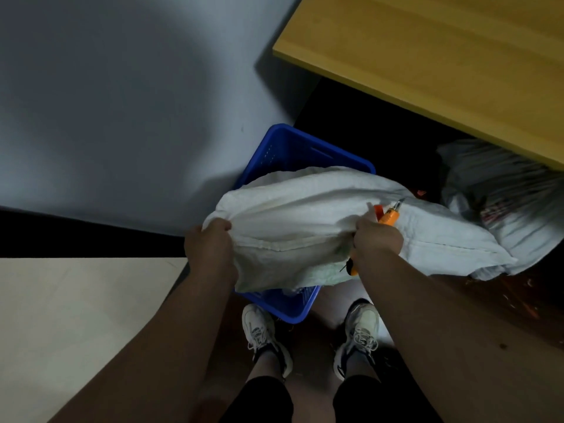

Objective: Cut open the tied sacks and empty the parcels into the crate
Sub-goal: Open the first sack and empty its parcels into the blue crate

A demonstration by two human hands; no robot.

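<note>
A white woven sack is held up over the blue plastic crate, covering most of its opening. My left hand grips the sack's near left edge. My right hand grips the sack near its middle and also holds an orange utility knife, whose blade tip points up and to the right. A bit of pale parcel shows at the crate's near end below the sack.
Another tied white sack with red print lies on the floor to the right, partly under a wooden table. A grey wall stands to the left behind the crate. My feet in white sneakers stand just before the crate.
</note>
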